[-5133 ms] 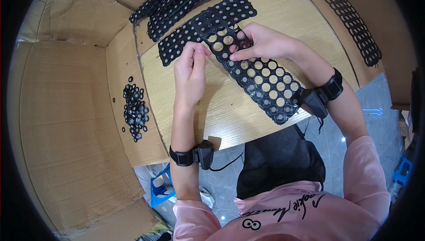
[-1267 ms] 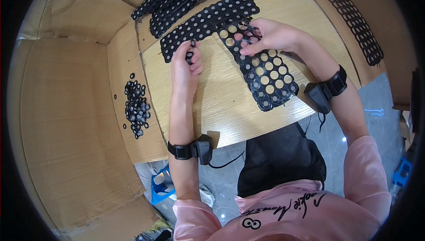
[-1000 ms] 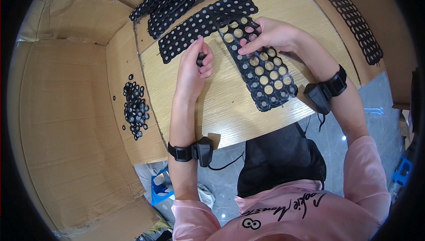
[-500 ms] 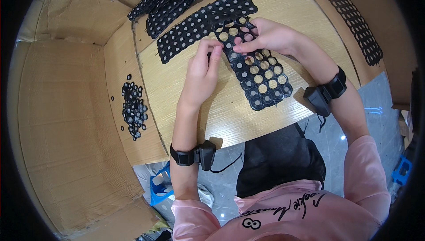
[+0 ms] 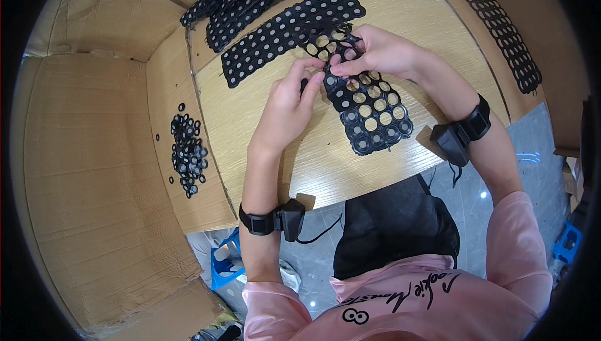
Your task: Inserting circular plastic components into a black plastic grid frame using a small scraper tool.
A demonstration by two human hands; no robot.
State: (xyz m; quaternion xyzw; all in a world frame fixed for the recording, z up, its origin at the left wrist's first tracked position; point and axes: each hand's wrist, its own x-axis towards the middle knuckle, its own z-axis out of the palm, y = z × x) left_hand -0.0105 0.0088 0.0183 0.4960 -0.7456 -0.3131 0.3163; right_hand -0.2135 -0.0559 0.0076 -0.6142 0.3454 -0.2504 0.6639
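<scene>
Hands: two, a left hand (image 5: 289, 106) and a right hand (image 5: 383, 51).
Held sheet (image 5: 369, 101): one.
Cups across its near end: four.
Flat sheet (image 5: 291, 31) behind it: one.
Far-right sheet (image 5: 494, 28): one.
Stacked sheets (image 5: 250, 4): several, overlapping, so not countable.
Piled rings (image 5: 188, 153): dozens, too heaped to count exactly.
Loose rings (image 5: 171, 180) left of the pile: two.
Ring (image 5: 305, 84) in the left hand: one dark bit visible, others possibly hidden.
Armbands (image 5: 258, 222): two.
Board (image 5: 225, 128): one.
Shirt (image 5: 432, 297): one.
</scene>
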